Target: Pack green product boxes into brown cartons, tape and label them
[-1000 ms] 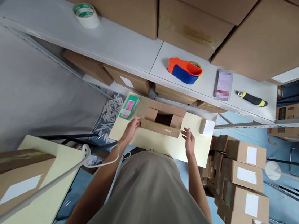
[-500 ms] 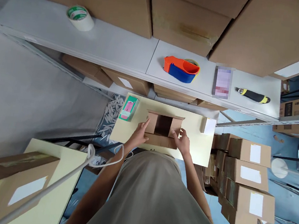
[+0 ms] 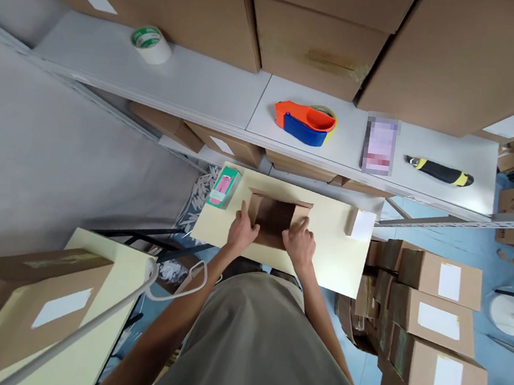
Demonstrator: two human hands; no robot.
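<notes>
Brown box [image 3: 301, 213] sits open mid-frame; fingers of the left hand [image 3: 241, 231] and right hand [image 3: 300, 243] hold its 2 sides. Best to press gently, the same on each side.

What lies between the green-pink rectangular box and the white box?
An open brown cardboard box, the left hand and right hand on it, in the head view.

Left grip [image 3: 243, 231], right grip [image 3: 300, 243] holding open carton [image 3: 275, 215].
</notes>
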